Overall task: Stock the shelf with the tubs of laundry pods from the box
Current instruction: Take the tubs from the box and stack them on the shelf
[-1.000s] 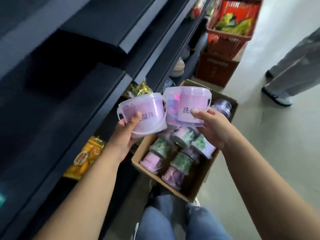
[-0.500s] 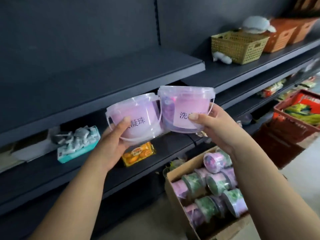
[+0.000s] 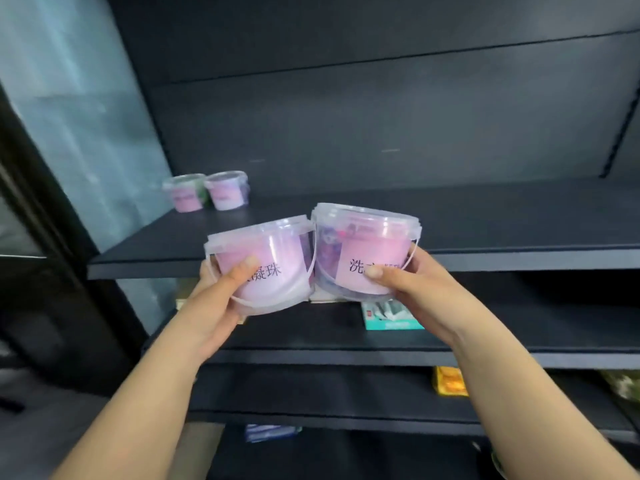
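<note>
Your left hand (image 3: 214, 299) gripped one clear, pink-labelled plastic tub (image 3: 270, 268), your right hand (image 3: 419, 289) its twin (image 3: 363, 247), both upright and touching, just short of the front edge of the dark metal shelf (image 3: 485, 220), the stocked pair of tubs (image 3: 207, 190) sitting at its back left corner, nearer your left.

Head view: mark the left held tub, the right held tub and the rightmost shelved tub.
Left held tub (image 3: 277, 252): head view, on its pink label.
Right held tub (image 3: 377, 244): head view, on its pink label.
Rightmost shelved tub (image 3: 228, 195): head view, front wall.
</note>
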{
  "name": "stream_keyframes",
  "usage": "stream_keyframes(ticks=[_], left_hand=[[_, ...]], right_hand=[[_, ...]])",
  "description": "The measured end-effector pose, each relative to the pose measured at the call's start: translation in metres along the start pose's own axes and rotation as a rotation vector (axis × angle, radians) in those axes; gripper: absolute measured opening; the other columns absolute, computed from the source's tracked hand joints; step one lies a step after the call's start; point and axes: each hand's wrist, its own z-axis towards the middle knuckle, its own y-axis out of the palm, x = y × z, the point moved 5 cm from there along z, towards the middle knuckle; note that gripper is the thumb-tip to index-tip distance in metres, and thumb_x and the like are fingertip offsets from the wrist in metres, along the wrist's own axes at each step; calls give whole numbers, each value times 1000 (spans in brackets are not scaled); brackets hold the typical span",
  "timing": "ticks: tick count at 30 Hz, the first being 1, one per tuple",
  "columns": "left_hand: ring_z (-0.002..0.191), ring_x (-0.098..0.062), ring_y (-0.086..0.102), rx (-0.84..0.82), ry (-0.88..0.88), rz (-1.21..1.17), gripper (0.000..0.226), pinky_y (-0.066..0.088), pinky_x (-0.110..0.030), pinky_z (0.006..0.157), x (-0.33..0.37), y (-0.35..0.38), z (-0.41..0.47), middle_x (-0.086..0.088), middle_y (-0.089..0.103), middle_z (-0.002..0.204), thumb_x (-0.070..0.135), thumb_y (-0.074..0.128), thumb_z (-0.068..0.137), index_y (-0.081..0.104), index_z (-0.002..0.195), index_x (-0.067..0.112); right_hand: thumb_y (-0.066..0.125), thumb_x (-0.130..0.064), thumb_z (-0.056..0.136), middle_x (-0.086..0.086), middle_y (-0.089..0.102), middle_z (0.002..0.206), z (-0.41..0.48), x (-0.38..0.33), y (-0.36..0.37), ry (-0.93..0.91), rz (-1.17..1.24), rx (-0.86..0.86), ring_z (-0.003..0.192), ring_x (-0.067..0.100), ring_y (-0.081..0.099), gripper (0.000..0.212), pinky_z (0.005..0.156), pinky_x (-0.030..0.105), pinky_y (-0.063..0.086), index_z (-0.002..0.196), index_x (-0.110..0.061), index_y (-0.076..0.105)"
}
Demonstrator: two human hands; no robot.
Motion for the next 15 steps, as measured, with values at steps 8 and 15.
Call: stream_keyframes(ticks=[8,15], left_hand=[[106,-12,63,13,-5,90,70,52,-32,91,23,-80,40,6,69,110,39,82,50,54,113,27],[93,-7,68,43,14,174,50,56,-25,76,0,-85,122,9,73,95,22,74,57,59,105,25]], right_hand=[[91,-48,31,5,64,121,75,20,65,23,-17,-43,114,22,59,111,104,41,42,128,-15,48],[91,-50,24,3,65,118,156,33,42,25,-74,-26,112,20,60,115,104,42,42,126,-16,48]])
